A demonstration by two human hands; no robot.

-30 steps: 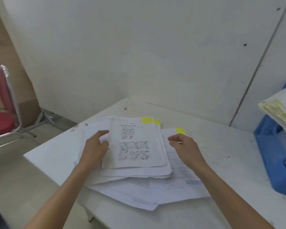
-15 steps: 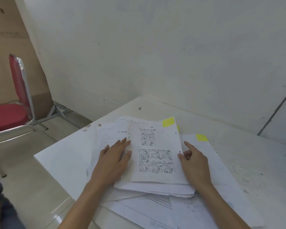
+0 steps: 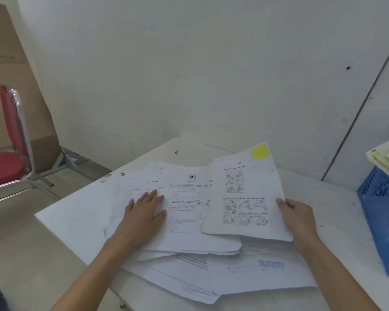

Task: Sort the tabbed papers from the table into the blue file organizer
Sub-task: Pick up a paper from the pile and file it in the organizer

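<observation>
Blue organizer (image 3: 376,196) partly filled — a pile (image 3: 189,241) remains left of it. Right hand (image 3: 299,217) grips one tabbed packet (image 3: 243,191), left hand (image 3: 144,214) lies flat on the pile.

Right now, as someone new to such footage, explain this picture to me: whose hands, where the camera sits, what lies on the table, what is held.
No machine here: a person works with bare hands, filmed by a camera worn on their head, looking forward and down. Loose printed papers lie piled on the white table. The left hand rests flat on the pile. The right hand grips the right edge of a comic-strip sheet with a yellow tab at its top corner, raised off the pile. At far right stands the blue file organizer, already holding tabbed papers.
</observation>
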